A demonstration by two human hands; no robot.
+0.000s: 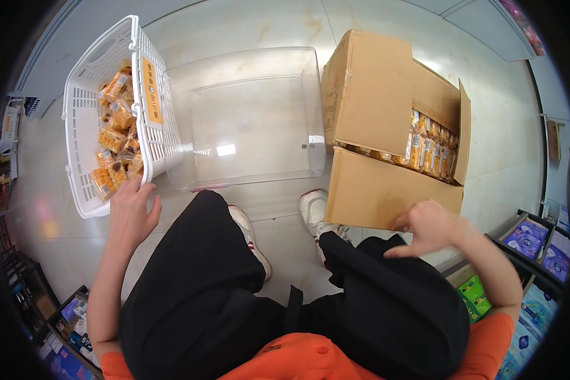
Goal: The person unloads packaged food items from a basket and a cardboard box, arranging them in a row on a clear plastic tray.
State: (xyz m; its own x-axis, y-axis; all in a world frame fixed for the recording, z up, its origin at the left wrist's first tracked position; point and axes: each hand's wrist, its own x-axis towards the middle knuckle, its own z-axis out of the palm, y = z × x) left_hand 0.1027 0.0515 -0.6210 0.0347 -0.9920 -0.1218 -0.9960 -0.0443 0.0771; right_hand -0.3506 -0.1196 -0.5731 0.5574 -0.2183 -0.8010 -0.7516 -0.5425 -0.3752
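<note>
My left hand point(132, 209) is at the near end of a white plastic basket point(161, 136), its fingertips over the rim and its thumb apart. Inside the basket lie several clear-wrapped orange-brown snack packs point(114, 138). My right hand point(429, 225) is slightly blurred, with thumb and fingers apart and nothing visible between them. It overlaps the near flap of a cardboard box point(373, 183); whether it touches the flap I cannot tell. Through the box's opening show rows of similar wrapped snacks point(432, 149), partly hidden by a flap.
A clear plastic bin point(247, 130) stands on the tiled floor between basket and box, with nothing visible in it. My shoes point(313, 209) are just in front of it. Shelves with purple packages point(527, 239) and a green package point(475, 296) line the right side; more shelves point(76, 329) stand left.
</note>
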